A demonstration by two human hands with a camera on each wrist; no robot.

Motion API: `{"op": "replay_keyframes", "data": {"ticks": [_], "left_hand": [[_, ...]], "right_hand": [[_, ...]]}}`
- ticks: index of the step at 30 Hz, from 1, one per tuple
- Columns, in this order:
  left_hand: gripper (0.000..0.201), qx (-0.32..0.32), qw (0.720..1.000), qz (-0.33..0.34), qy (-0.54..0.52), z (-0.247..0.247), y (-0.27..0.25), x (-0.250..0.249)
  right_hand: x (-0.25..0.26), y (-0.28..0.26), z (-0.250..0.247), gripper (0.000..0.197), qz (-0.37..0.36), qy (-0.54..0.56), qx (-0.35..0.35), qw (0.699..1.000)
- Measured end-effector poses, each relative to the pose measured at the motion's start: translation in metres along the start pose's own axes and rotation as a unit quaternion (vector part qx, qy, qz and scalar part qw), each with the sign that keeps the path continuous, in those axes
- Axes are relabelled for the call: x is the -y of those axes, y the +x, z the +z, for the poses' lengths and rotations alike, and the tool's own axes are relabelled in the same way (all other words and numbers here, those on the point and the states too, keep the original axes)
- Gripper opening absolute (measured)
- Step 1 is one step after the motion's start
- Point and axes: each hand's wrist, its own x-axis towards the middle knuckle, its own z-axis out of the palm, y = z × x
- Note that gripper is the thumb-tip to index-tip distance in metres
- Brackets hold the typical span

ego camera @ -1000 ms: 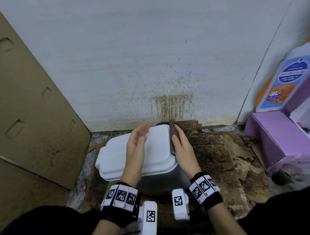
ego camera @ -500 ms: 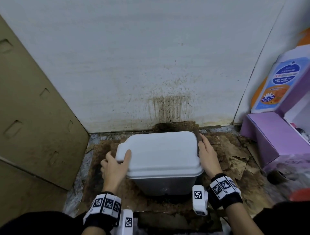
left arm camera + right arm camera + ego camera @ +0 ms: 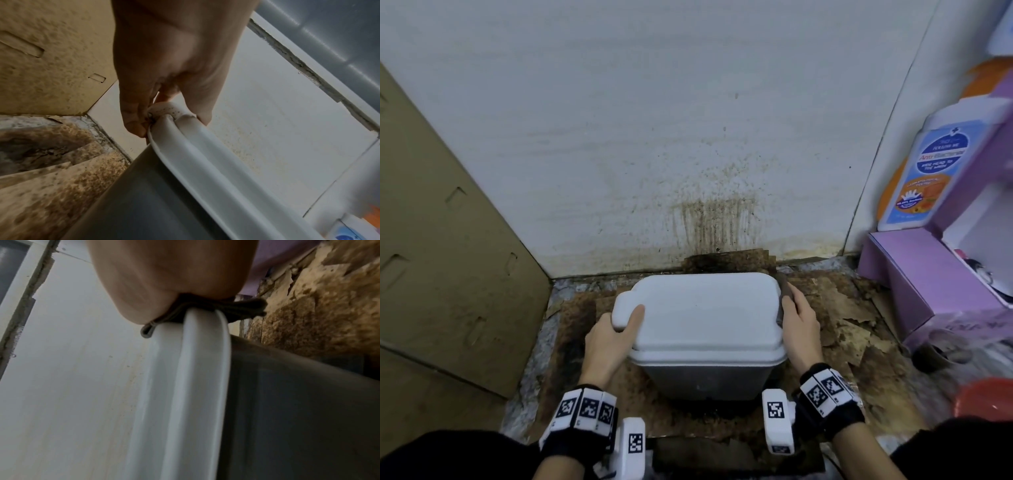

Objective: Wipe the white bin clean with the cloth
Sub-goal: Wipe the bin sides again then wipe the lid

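Note:
The white bin (image 3: 705, 315), a white lid on a grey body, stands on the stained floor against the wall. My left hand (image 3: 619, 329) grips the lid's front-left corner tab, thumb on top and fingers under the rim; the left wrist view shows the left hand (image 3: 164, 100) curled round the lid rim (image 3: 205, 154). My right hand (image 3: 799, 325) holds a dark cloth (image 3: 782, 294) against the lid's right edge. Seen from the right wrist, the cloth (image 3: 242, 308) is folded over the lid rim (image 3: 195, 369) under the right hand (image 3: 164, 280).
A stained white wall (image 3: 688, 137) stands close behind the bin. Brown cardboard (image 3: 448, 240) leans at the left. At the right are a purple box (image 3: 914, 284) and a soap bottle (image 3: 924, 171). A red object (image 3: 986, 401) lies at the lower right.
The bin went from lying askew to standing square before me. My left hand left the lid's top and took the left corner. My right hand stayed with the cloth on the right edge.

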Motion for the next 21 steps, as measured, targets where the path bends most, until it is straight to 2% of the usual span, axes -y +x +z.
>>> {"op": "replay_keyframes", "data": {"ticks": [7,10,16,21], "left_hand": [[0.056,0.027,0.998,0.038,-0.032,-0.007,0.023,-0.017],[0.055,0.044,0.998,0.035,-0.039,-0.009,0.032,-0.022],[0.052,0.032,0.995,0.024,-0.089,0.001,0.036,-0.016],[0.084,-0.016,0.997,0.000,-0.075,0.012,0.032,-0.016]], "right_hand": [[-0.018,-0.029,0.013,0.040,0.023,0.059,-0.133,0.989],[-0.029,-0.046,0.028,0.044,0.030,0.061,-0.164,0.984],[-0.034,-0.048,0.034,0.045,0.006,0.028,-0.146,0.989],[-0.028,-0.023,0.017,0.042,0.008,0.038,-0.060,0.997]]}}
